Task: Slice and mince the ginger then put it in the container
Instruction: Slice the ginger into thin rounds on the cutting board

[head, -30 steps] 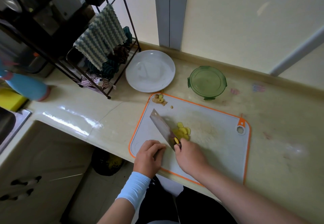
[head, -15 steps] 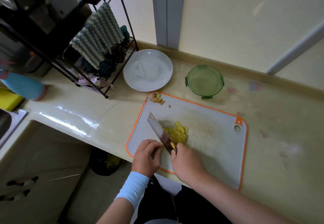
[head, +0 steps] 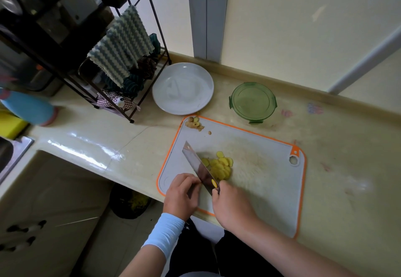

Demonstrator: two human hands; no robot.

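Currently the ginger slices (head: 219,166) lie in a loose pile mid cutting board (head: 260,190), against the right face of the knife (head: 198,166), just beyond the right hand (head: 235,208), which is the nearer one. Blade's long axis runs diagonally, near-right to far-left. Right hand is clamped on the knife's handle end by the near board edge. Left hand (head: 181,196), fingers curled, sits left of the blade, so the blade is between it and the pile; can't tell if it holds anything. Green container (head: 252,102) stands far of the board on the worktop (head: 347,146).
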